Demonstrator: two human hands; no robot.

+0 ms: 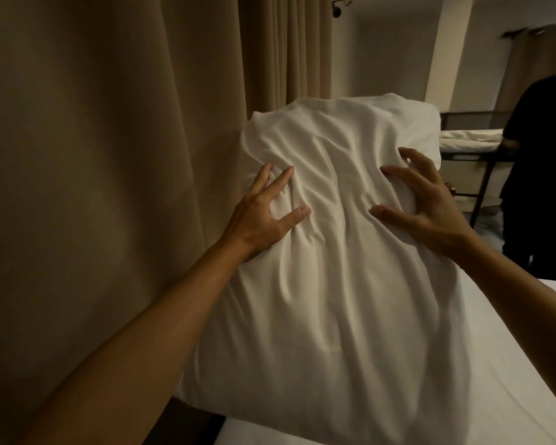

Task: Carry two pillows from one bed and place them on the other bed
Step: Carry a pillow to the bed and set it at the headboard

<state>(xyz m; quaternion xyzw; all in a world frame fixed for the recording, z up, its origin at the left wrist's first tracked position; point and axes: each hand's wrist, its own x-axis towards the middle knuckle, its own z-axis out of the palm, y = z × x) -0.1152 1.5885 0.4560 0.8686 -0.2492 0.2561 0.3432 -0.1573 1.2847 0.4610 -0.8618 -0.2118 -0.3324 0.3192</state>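
A large white pillow [334,252] lies lengthwise on the white bed [511,380], its near end over the bed's left edge. A second white edge [432,123] shows behind its far right corner; whether that is another pillow I cannot tell. My left hand [264,216] rests on the pillow's left side with its fingers spread and pressing into the cover. On the right side, my right hand [424,203] is arched with its fingertips dug into the fabric. Creases run between the two hands. Neither hand is closed around the pillow.
A beige curtain [109,155] hangs close along the left of the bed. A person in dark clothes [543,171] stands at the right. Behind them is another bed [469,136] with a dark frame and white bedding.
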